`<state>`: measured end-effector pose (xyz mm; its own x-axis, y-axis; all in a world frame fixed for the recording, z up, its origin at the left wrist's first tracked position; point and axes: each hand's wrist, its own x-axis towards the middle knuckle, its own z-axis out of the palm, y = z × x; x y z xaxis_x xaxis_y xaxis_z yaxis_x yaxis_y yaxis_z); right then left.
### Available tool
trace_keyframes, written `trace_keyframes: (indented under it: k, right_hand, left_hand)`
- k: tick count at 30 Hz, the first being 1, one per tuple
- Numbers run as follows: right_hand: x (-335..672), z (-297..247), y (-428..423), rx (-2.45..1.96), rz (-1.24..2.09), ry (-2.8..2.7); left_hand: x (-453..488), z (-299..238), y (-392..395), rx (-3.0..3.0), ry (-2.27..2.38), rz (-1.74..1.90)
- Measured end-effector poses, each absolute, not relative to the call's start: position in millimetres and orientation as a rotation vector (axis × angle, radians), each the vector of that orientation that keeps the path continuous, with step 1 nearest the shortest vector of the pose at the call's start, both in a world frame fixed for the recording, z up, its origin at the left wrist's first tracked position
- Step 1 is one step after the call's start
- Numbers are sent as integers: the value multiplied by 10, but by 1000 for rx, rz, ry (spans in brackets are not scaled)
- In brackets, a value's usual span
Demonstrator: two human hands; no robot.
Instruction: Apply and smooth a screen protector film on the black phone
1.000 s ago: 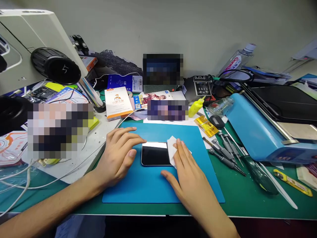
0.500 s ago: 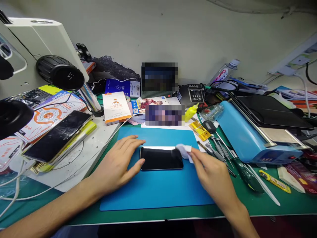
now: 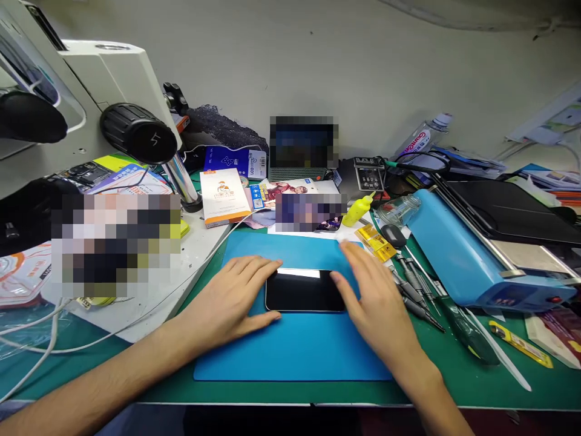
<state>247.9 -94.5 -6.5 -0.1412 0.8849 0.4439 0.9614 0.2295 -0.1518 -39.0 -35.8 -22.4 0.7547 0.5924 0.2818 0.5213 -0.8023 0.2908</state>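
Observation:
A smartphone (image 3: 306,295) with a dark, glossy screen lies flat and sideways on a blue mat (image 3: 290,351). My left hand (image 3: 231,297) grips its left end, fingertips at the far edge and thumb at the near edge. At the right end, my right hand (image 3: 379,303) is open, its fingers stretched over the mat. The right thumb tip is at the phone's far right corner. I see nothing in the right hand; its palm side is hidden. A bright reflection runs along the screen's far side.
A white microscope stand (image 3: 118,79) rises at the left. Right of the mat lie screwdrivers (image 3: 415,281), a green-handled tool (image 3: 467,327) and a blue heating device (image 3: 458,254). Behind the mat stand a white-orange box (image 3: 224,197) and a yellow bottle (image 3: 357,211). A white cable (image 3: 149,312) crosses at left.
The white cloth pinched in my right hand is out of sight, and those fingers are now stretched out. My left hand has closed in around the phone's left end. The view has shifted slightly.

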Motion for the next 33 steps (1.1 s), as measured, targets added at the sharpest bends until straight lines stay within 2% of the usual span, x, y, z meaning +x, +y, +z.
trace_keyframes:
  k: [3,6,18,33]
  right_hand:
    - [2272,-1,-976,-1488,136,-2175]
    - [2077,63,-927,-1374,261,-2234]
    - [1760,-107,-907,-1067,-305,-2471]
    - [1771,-182,-952,-1020,-397,-2487]
  left_hand:
    - [-374,-302,-373,2731,997,552]
    - [-370,-335,-402,2710,1007,555]
    - [-364,-225,-414,2719,891,501]
    - [-334,-272,-404,2775,889,569]
